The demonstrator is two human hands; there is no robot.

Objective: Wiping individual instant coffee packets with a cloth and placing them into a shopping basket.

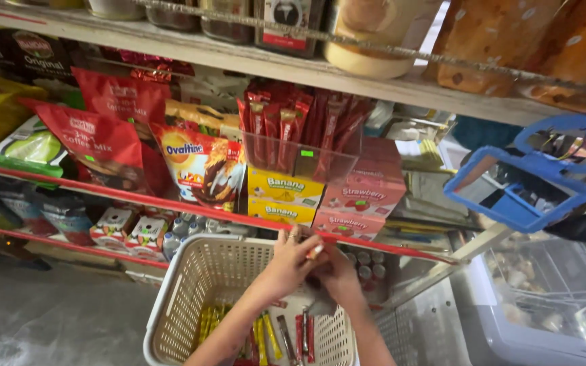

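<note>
- Head view, lower centre of frame: both hands met over the far rim of a cream plastic basket [191,285], fingers bunched together.
- Left hand [291,261] was pinched on a small stick-shaped item [315,251], pale with a reddish tip, held just above the rim; probably gripped at the fingertips because it is so thin.
- Right hand [339,274] pressed against the left from the right side, fingers curled; whether it gripped anything of its own, cannot tell, the left hand hid that.
- Basket held yellow and red sachet sticks [270,335] lying loose on its floor at the bottom of the frame, roughly parallel; thin, glossy, flat.
- Basket sat tight against the red shelf rail [191,205], likely so stock could drop straight in.
- Mid frame, above the hands: clear tub of red sticks [300,129] on top of yellow boxes [285,196], pink boxes [364,196] right beside them.
- Upper left: red pouches [100,135] leaning upright against the rail.
- Right edge: blue framed mirror [520,186] hanging tilted.
</note>
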